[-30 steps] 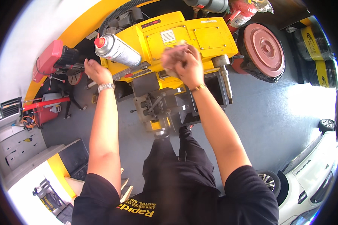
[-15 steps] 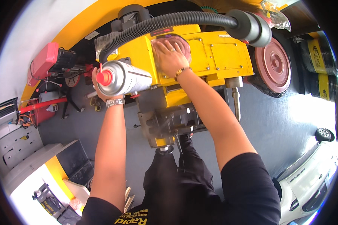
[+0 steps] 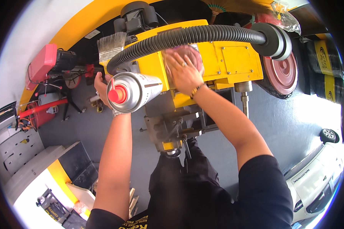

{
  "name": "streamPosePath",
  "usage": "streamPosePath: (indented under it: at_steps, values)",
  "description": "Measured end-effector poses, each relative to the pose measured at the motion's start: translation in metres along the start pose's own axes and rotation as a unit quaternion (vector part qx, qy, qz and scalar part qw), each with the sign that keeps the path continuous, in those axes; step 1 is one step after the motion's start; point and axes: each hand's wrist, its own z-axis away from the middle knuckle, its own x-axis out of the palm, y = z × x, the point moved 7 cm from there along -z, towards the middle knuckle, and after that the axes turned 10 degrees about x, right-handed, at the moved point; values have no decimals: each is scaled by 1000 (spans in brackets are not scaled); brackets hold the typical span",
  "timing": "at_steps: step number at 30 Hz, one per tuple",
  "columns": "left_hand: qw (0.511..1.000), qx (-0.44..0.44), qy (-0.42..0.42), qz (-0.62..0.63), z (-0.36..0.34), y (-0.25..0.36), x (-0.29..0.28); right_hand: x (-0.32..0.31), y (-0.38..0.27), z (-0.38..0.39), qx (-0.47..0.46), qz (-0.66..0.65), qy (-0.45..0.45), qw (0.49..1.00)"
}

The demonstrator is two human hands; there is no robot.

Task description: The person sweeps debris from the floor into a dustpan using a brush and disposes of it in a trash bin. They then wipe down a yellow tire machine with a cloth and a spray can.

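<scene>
My right hand (image 3: 184, 72) presses a bunched, purplish-pink cloth (image 3: 196, 57) against the front of a yellow machine (image 3: 151, 76), fingers laid over it. The cloth shows on both sides of the hand. At the machine's left side is my left hand (image 3: 100, 87), its visible fingers stretched out. A silver and white spray can (image 3: 143, 86) with a red nozzle (image 3: 117, 94) stands upright in front of this hand, hiding most of the palm. Behind the can a wide-bristled paint brush (image 3: 111, 41) points up. A black corrugated hose (image 3: 187, 35) arches over the machine above my right hand.
A metal spindle (image 3: 245, 101) hangs at the machine's right end. Beyond it stands a round reddish-brown lid (image 3: 281, 72). Left are a red-topped drill press (image 3: 44, 63) and a red bar (image 3: 46, 108). A white car (image 3: 313, 183) is at the lower right.
My right hand and the cloth have moved slightly down and right in the picture. My view has shifted, so the can and hose appear lower and the brush shows more fully.
</scene>
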Motion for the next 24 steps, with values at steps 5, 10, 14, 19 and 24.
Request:
streamPosePath:
  at_steps: [5,10,14,19,24]
  values:
    - [999,36,18,-22,-2,-12,0,8,17,-105,32,37,103,993]
    - [996,74,29,-28,-4,-17,9,5,30,-120,28,-26,156,987]
    - [997,-7,-16,-80,-6,-9,0,10,10,-40,21,7,59,998]
    - [995,44,-2,-95,-3,0,-4,-11,15,64,-58,-35,-18,998]
    - [993,18,-14,-116,-2,6,2,-24,38,-10,75,-82,50,993]
